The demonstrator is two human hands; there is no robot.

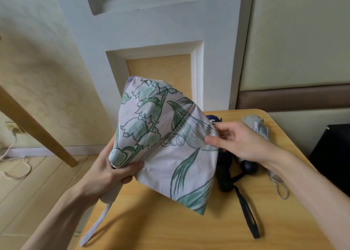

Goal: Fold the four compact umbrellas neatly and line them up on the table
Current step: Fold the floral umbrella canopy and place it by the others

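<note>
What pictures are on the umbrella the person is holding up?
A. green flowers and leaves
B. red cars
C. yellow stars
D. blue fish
A: the umbrella, gripped low down by the left hand and pinched at its cloth by the right hand, has pale fabric printed with green bell-shaped flowers and long leaves.

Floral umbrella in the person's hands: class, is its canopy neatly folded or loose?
Loose, not folded: the floral umbrella billows unwrapped; left hand grips its handle end, right hand pinches a pleat.
</note>
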